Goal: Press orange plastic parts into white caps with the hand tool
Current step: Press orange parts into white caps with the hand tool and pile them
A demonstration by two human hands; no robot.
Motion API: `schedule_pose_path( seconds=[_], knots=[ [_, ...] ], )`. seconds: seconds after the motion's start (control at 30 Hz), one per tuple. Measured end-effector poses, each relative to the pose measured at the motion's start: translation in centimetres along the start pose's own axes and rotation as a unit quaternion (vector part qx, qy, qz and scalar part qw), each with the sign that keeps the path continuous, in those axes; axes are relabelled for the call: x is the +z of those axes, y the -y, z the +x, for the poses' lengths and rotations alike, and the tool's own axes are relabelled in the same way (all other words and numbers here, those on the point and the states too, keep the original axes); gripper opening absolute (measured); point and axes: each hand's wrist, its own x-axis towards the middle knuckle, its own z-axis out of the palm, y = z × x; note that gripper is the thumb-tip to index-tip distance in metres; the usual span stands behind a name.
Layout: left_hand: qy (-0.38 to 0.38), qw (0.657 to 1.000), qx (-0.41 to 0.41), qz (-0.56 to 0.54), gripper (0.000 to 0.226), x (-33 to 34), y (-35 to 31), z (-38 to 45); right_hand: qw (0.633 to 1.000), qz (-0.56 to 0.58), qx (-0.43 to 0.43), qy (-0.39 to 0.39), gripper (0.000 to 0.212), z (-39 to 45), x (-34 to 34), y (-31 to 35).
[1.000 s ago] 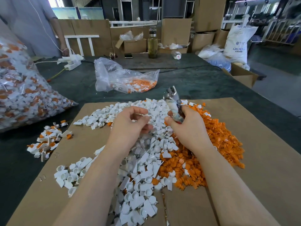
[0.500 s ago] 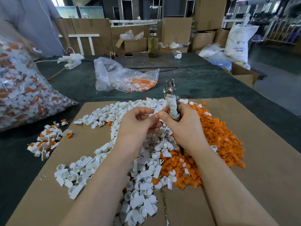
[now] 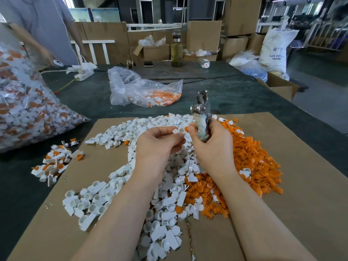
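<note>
Your left hand pinches a small white plastic cap; your right hand grips the cloth-wrapped metal hand tool upright above the cardboard sheet's far edge.

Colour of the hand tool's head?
Silver metal on the hand tool, clearest in the head view.

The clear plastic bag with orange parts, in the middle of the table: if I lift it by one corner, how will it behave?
The clear bag looks thin and crumpled, so it would probably sag limply. Its orange parts lie loose at one end and would likely slide. They fill little of it, so it is probably light.
</note>
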Motion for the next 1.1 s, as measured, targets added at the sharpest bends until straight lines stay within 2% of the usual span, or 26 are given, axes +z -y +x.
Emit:
schedule_pose_path(
  seconds=[0.13,0.47,0.73,1.1],
  knots=[
    [-0.013,1.0,0.004,-0.003,0.014,0.04,0.08,-0.02,1.0,0.02,0.009,-0.006,0.013,-0.03,0.09,0.09],
    [-0.029,0.999,0.033,0.024,0.009,0.47,0.1,-0.14,1.0,-0.016,-0.017,0.001,0.015,-0.26,0.27,-0.09],
    [-0.042,0.987,0.109,0.11,0.009,0.63,0.33,-0.39,0.999,-0.04,-0.023,-0.01,0.018,-0.2,0.22,0.1],
    [-0.054,0.979,0.133,0.142,0.015,0.71,0.29,-0.55,0.999,-0.03,-0.023,0.013,0.013,-0.2,0.19,0.24]
  ],
)
